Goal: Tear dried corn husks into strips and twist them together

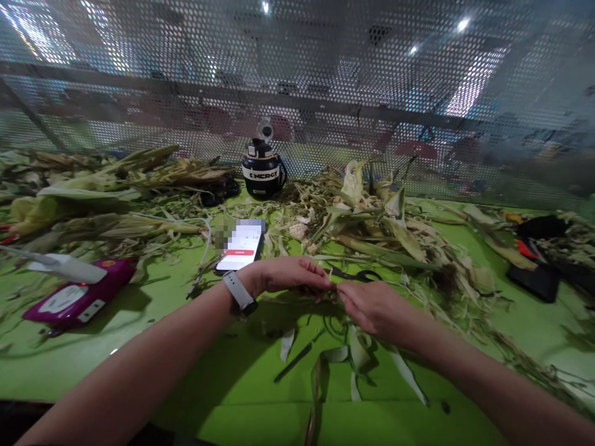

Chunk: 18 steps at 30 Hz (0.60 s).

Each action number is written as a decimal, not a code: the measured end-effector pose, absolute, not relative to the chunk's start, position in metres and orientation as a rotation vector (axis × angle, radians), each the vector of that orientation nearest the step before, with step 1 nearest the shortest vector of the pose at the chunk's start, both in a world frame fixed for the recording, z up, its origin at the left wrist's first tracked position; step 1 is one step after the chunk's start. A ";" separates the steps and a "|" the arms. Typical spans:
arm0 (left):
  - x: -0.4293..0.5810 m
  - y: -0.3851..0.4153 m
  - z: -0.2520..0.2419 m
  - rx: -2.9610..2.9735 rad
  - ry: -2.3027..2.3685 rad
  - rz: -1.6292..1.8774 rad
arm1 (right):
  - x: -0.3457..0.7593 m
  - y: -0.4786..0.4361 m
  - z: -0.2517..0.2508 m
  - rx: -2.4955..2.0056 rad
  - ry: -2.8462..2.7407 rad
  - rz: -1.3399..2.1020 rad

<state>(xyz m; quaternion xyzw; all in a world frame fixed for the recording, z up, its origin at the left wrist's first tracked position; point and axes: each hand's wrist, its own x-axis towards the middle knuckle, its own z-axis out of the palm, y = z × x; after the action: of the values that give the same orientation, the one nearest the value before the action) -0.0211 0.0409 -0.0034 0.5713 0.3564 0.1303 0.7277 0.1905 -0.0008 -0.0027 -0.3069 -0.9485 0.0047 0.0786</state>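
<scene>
My left hand, with a grey-banded watch at the wrist, pinches a small twisted strip of corn husk. The fingertips of my right hand close on the same strip from the other side, so the hands almost touch. Most of the strip is hidden by my fingers. Just behind the hands lie black-handled scissors. In front, loose green husk strips lie on the green table, and one long strip reaches over its front edge.
A phone with a lit screen lies left of my hands. Farther left is a purple power strip with a white plug. A black bottle stands behind, between heaps of dry corn husks. A perforated metal screen backs the table.
</scene>
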 end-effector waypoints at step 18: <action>0.045 -0.017 -0.005 1.156 0.892 1.116 | 0.176 0.003 -0.005 -1.274 -2.084 -0.125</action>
<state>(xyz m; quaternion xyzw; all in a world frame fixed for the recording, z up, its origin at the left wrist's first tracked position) 0.0447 -0.0166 -0.0055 0.4999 0.3858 0.4826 0.6070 0.1759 0.0033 -0.0051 -0.4896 -0.8011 -0.0479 0.3409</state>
